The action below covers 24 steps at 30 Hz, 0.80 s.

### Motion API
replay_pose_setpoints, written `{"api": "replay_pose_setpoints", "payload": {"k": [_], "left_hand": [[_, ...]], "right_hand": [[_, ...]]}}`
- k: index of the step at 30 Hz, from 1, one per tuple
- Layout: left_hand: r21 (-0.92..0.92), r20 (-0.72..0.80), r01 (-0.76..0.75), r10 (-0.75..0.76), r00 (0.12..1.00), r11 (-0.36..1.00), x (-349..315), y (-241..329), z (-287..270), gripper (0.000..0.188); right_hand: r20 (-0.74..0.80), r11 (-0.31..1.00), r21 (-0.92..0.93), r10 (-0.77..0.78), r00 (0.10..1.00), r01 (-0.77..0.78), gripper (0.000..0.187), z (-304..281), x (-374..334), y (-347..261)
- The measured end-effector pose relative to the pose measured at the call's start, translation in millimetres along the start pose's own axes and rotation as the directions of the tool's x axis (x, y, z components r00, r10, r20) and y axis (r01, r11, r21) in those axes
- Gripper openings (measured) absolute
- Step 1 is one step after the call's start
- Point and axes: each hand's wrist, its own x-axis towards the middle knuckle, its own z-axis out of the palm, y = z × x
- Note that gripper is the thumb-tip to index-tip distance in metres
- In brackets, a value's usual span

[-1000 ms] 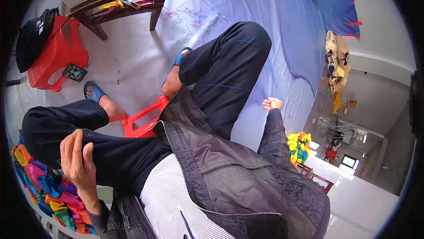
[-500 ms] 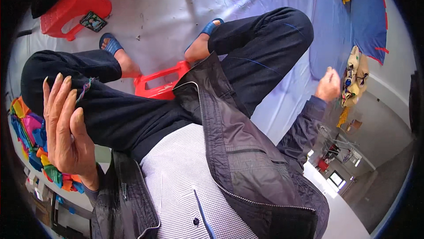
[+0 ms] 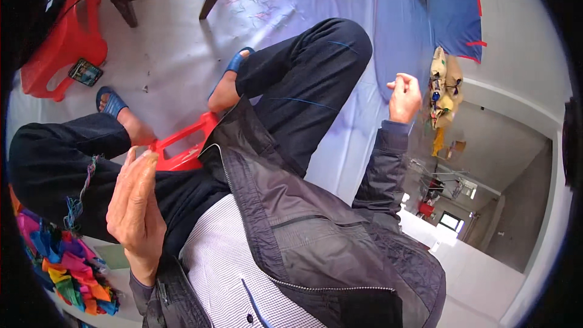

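My left hand (image 3: 138,219) is raised over my left thigh, its fingers stretched out and close together, with nothing visible in it. Beside it, a thin bundle of coloured threads (image 3: 90,173) and a blue-green thread tuft (image 3: 73,211) lie on my dark trousers (image 3: 48,164). Off to the right, my right hand (image 3: 404,100) is held up past my right knee with its fingers curled in. Whatever it may hold is too small to make out. Thin blue lines, perhaps threads, cross my right trouser leg (image 3: 303,79).
A red plastic stool (image 3: 182,152) shows between my legs; another red stool (image 3: 61,49) with a phone (image 3: 85,72) stands far left. Colourful cloth pieces (image 3: 79,261) pile at lower left. A dark wooden table (image 3: 121,0), thread scraps (image 3: 255,9) and a beige bag (image 3: 446,85) are around.
The whole view has shifted, with my legs and the stools now further left. My left hand has turned, and its spread fingers have drawn together. My right hand stays raised with fingers curled.
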Motion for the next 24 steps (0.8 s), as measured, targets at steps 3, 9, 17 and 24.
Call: {"api": "replay_pose_setpoints", "payload": {"k": [3, 9, 17, 24], "left_hand": [[0.072, 0.021, 0.007, -0.008, 1.000, 0.997, 8, 5, 5, 0.032], [0.015, 0.052, -0.009, 0.009, 0.999, 1.000, 11, 2, 9, 0.035], [0.005, 0.040, -0.032, 0.031, 0.999, 0.999, 12, -5, 18, 0.033], [0.009, 0.046, -0.033, 0.032, 0.998, 0.999, 9, -10, 22, 0.033]], "right_hand": [[0.220, 0.577, -0.574, -0.576, 0.788, 0.582, 0.010, -18, 3, 42], [0.237, 0.914, 0.061, 0.378, 0.895, -0.402, 0.020, -20, 8, 32], [0.018, 0.952, -0.134, 0.281, 0.959, -0.276, 0.018, -31, -2, 31], [0.097, 0.979, 0.156, 0.120, 0.988, -0.135, 0.016, -33, -12, -62]]}}
